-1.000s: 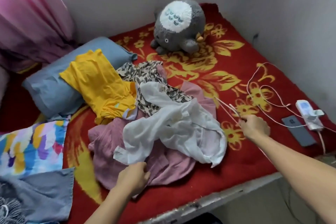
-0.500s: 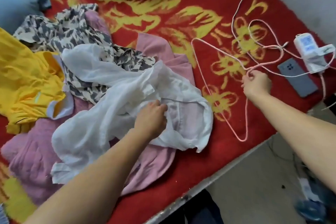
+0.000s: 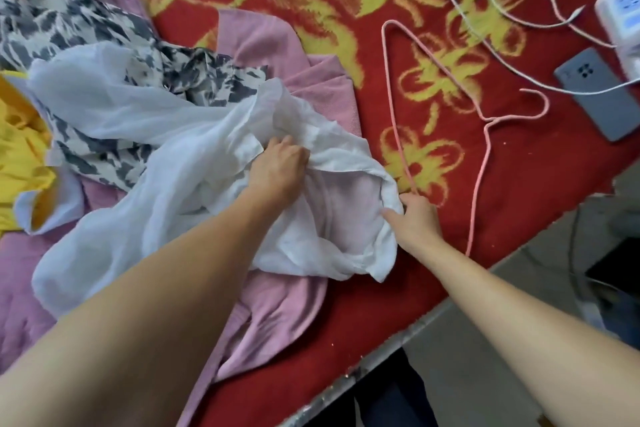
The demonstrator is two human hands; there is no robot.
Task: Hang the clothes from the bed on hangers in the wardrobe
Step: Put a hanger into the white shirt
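Left hand (image 3: 280,166) and right hand (image 3: 415,218) both clutch the white shirt (image 3: 156,149); best find its collar before fetching the pink hanger (image 3: 390,90).

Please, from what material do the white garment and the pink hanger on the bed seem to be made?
The white garment: thin, sheer woven fabric, matte, perhaps chiffon or voile; the pink garment under it shows through, and it crumples softly. The pink hanger: probably metal wire with a smooth pink coating; it is very thin and keeps sharp bends.
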